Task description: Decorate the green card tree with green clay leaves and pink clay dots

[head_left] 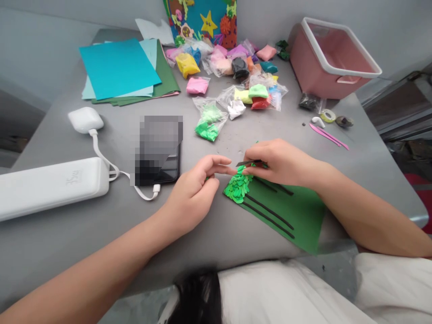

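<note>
Dark green rectangular paper sheet (pixel 308 216) lies approx. 4 o'clock of frame ctr. Done: bright green leaf-shaped clay pcs (pixel 237 189) overlap densely at its 10 o'clock end; min. four thin black clay strips (pixel 269 211) run from there twd 4 o'clock. Left, prob.: strips' leafless lengths & bare 4 o'clock end, i.e. early-to-mid stage. R hand (pixel 278 159) pinches thin dark flat tool (pixel 248 162) by the leaves; L hand (pixel 195 193) loosely curled, green bit at fingers, can't tell if gripped.

Smooth matt paper sheet (pixel 303 211)
</note>
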A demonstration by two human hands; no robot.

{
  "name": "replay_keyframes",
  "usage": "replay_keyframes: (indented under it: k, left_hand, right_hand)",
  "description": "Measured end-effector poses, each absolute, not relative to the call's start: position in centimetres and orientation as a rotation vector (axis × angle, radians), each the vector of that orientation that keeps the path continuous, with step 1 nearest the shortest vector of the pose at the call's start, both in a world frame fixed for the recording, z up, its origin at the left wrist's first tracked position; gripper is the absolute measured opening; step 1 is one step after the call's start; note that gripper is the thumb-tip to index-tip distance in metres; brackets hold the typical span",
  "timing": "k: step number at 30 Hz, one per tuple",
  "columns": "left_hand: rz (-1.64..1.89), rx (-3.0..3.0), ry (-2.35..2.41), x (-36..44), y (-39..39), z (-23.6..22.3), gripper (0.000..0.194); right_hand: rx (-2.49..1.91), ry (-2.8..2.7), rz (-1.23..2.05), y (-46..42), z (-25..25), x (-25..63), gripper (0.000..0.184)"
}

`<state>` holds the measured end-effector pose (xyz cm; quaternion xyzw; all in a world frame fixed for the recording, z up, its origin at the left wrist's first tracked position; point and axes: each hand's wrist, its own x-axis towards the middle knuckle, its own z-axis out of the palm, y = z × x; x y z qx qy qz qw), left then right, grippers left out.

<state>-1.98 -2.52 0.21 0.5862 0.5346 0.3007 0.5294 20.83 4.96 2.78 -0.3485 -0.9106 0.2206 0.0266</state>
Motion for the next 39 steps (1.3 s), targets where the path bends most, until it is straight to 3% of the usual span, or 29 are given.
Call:
replay_keyframes:
  k: [7, 11, 15, 21, 25, 30, 32, 39]
  left_hand:
    - [0.865, 1.262, 1.182, -2.1, -2.0, 0.0, 0.042]
    - [0.893, 1.256, 1.184, -1.8, -1.8, -0.3, 0.034]
    - [0.919, 1.116, 1.118, -1.5, -1.7, -0.4, 0.020]
    - [0.942, 1.101, 1.130, -1.9, -1.3, -0.3, 0.023]
    - [1.059, 0.973, 1.070, -2.0, -1.0, -0.2, 0.034]
    - [1.230, 0.527, 1.035, -1.7, 0.0, 0.5, 0.011]
    - [1.234, 0.422, 1.066, -1.7, 0.5, 0.8, 0.016]
    - [1.196, 0.321, 1.071, -2.0, 0.4, 1.8, 0.020]
  right_hand:
    - [-1.233, -2.786, 0.611, 4.8, 2.9, 20.7, 0.017]
    - [-1.232, -2.626, 0.544, 5.3, 4.3, 21.8, 0.020]
    - [-1.546, -2.595, 0.490, 7.0, 5.4, 24.3, 0.025]
    - [-2.023, -2.599, 0.787, 9.2, 5.1, 26.7, 0.050]
    - [-2.063, -2.602, 0.854, 9.1, 4.8, 25.7, 0.039]
    - [-1.997, -2.603, 0.951, 8.8, 4.2, 24.7, 0.026]
    - [-1.967, -2.588, 0.963, 8.6, 4.3, 24.5, 0.022]
    - [-1.967, -2.769, 0.747, 7.2, 5.0, 23.0, 0.030]
